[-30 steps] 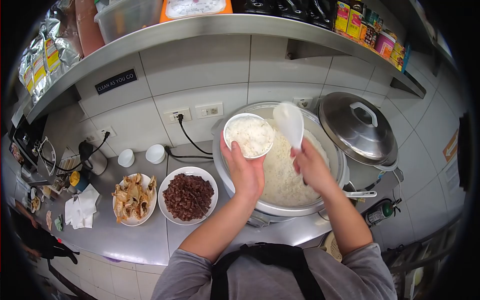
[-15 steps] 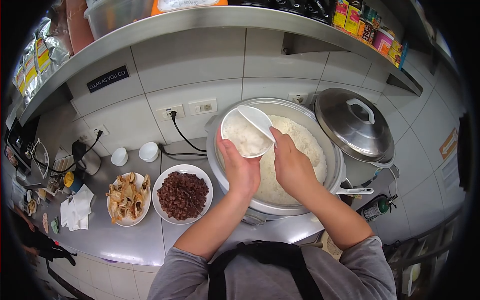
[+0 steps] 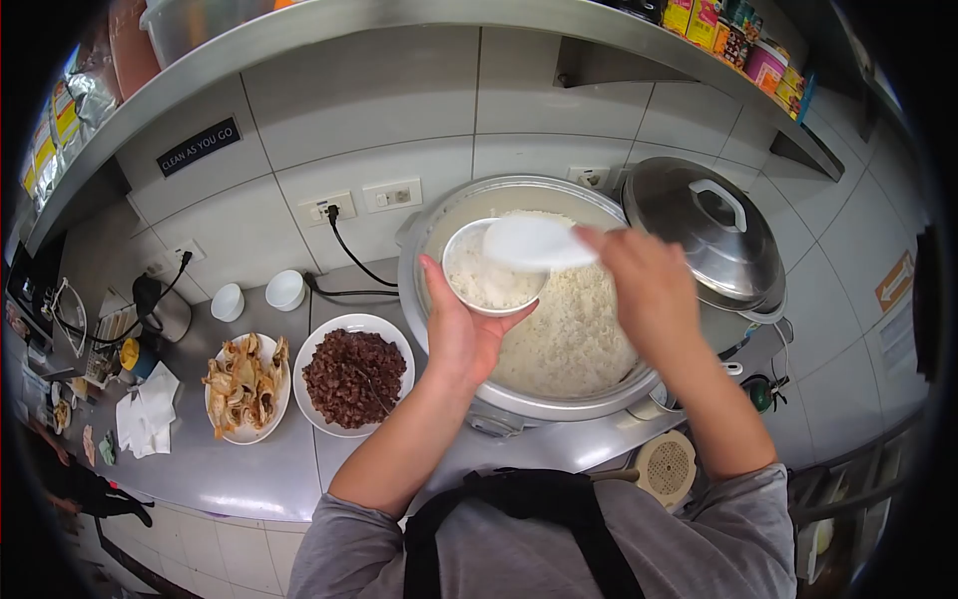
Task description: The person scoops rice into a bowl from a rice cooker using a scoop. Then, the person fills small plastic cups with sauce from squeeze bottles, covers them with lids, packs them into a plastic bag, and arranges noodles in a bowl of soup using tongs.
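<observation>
My left hand (image 3: 461,339) cups a small white bowl (image 3: 469,292) from below, above the left side of a big metal rice pot (image 3: 417,344). White rice fills much of the bowl. In my right hand (image 3: 644,285) is a white rice paddle (image 3: 529,243), its handle gripped and its blade, blurred by motion, over the bowl's upper right. Cooked white rice (image 3: 574,349) lies in the pot beneath both hands. Whether the blade touches the rice in the bowl I cannot tell.
Left of the pot stand a plate of dark brown rice (image 3: 349,384), a plate of fried fish pieces (image 3: 249,389) and two small white bowls (image 3: 285,291). A metal lid (image 3: 689,225) rests at the right. A shelf (image 3: 369,42) runs overhead; a black cord (image 3: 364,255) crosses behind.
My right hand has moved right and lower, and the paddle has swung from steep to nearly level over the bowl. The left hand still holds the bowl. The whole view has shifted slightly.
</observation>
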Tool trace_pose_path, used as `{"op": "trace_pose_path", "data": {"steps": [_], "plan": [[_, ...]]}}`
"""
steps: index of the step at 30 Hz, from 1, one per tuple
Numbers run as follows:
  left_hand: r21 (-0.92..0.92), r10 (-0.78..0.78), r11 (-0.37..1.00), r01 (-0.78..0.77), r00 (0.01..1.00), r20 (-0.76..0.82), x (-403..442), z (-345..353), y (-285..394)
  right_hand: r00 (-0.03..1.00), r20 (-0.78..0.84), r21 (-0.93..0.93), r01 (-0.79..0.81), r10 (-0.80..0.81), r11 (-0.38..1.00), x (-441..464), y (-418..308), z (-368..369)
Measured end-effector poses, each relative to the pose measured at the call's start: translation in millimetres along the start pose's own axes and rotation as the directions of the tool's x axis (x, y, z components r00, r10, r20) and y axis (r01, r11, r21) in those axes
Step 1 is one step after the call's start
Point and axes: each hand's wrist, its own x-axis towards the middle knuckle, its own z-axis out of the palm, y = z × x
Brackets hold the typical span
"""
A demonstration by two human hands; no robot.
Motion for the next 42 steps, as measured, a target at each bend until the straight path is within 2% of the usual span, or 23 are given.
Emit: {"op": "trace_pose_path", "data": {"steps": [1,4,8,10,11,13,15,17,20,22,24,25,27,29,31,32,33,35,36,37,39,40,42], "plan": [[-0.004,-0.037,0.999,0.038,0.998,0.042,-1.2,0.6,0.1,1.000,0.004,0.001,0.003,-0.003,1.000,-8.7,-5.0,11.6],[-0.055,-0.129,0.990,0.130,0.991,0.027,-5.1,5.4,-1.4,0.998,0.042,0.040,0.050,-0.052,0.998,-16.9,-8.4,17.9],[0.027,-0.112,0.993,0.112,0.993,0.022,-4.7,3.4,-6.4,0.998,-0.006,-0.008,0.062,-0.062,0.998,-18.1,0.8,15.9],[0.067,-0.106,0.992,0.105,0.994,0.017,-3.0,0.9,-6.8,0.990,0.135,0.222,-0.058,0.028,0.973,-22.4,7.0,22.2],[0.069,-0.111,0.992,0.110,0.994,0.015,-2.5,-1.8,-7.2,0.990,0.138,0.224,-0.063,0.032,0.973,-20.6,11.9,18.2],[0.048,-0.118,0.992,0.118,0.993,0.004,-1.8,-6.7,-8.6,0.935,0.129,0.563,-0.343,0.330,0.752,-19.1,27.6,5.2],[0.052,-0.113,0.992,0.113,0.994,-0.001,-5.5,-4.7,-7.1,0.945,0.115,0.519,-0.320,0.306,0.792,-38.0,36.6,4.8],[0.062,-0.116,0.991,0.116,0.993,-0.003,-7.5,-3.5,-5.6,0.762,0.422,0.615,-0.638,0.491,0.463,-65.4,39.1,3.3],[0.014,-0.125,0.992,0.125,0.992,-0.003,-9.5,-10.2,-6.2,0.687,0.472,0.461,-0.726,0.552,0.510,-122.4,73.8,-11.4],[0.063,-0.077,0.995,0.076,0.997,0.009,-10.9,-14.9,-6.9,0.556,0.470,0.361,-0.830,0.685,0.426,-166.6,97.5,-30.3],[0.141,-0.024,0.990,0.024,1.000,-0.004,-11.5,-14.6,-11.0,0.497,0.439,-0.060,-0.815,0.749,0.576,-203.5,118.0,-46.8],[0.215,0.032,0.976,-0.028,0.999,-0.014,-11.4,-14.1,-13.2,0.500,0.440,-0.057,-0.814,0.746,0.579,-221.4,127.0,-43.5],[0.221,0.059,0.974,-0.058,0.998,0.003,-11.3,-12.8,-18.7,0.474,0.531,-0.477,-0.518,0.702,0.710,-259.2,140.6,-10.6],[0.229,0.091,0.969,-0.094,0.996,0.025,-12.8,-10.2,-23.7,0.255,0.694,-0.559,-0.398,0.673,0.728,-262.7,148.7,41.6],[0.168,0.082,0.983,-0.073,0.996,-0.045,-17.5,-7.1,-25.9,0.492,0.727,-0.441,-0.200,0.479,0.875,-282.8,157.0,80.5],[0.171,0.107,0.980,-0.097,0.993,-0.048,-21.3,-4.4,-24.4,0.598,0.659,-0.352,-0.289,0.455,0.890,-284.7,164.2,86.9],[0.151,0.089,0.985,-0.079,0.995,-0.055,-27.2,-2.2,-22.0,0.619,0.656,-0.333,-0.275,0.431,0.902,-281.7,171.3,85.6],[0.143,0.102,0.986,-0.089,0.991,-0.087,-38.9,-3.0,-15.7,0.617,0.727,-0.171,-0.263,0.302,0.950,-273.6,187.0,74.3],[0.111,0.067,0.992,-0.058,0.995,-0.077,-44.2,-4.6,-12.2,0.535,0.790,-0.081,-0.394,0.300,0.916,-259.7,191.8,64.9],[0.075,0.034,0.997,-0.029,0.997,-0.064,-48.7,-5.5,-9.5,0.534,0.798,0.042,-0.510,0.278,0.859,-248.4,200.4,52.8],[0.050,0.107,0.994,-0.101,0.987,-0.116,-60.2,0.4,-6.0,0.432,0.853,0.087,-0.670,0.292,0.737,-201.7,211.2,17.5],[0.025,0.132,0.991,-0.130,0.980,-0.151,-66.4,2.8,-7.2,0.430,0.861,0.095,-0.659,0.270,0.746,-185.9,209.8,13.8],[0.050,0.203,0.979,-0.198,0.967,-0.154,-79.5,-1.8,-9.0,0.490,0.860,0.157,-0.524,0.145,0.837,-176.0,206.1,8.6]]}}
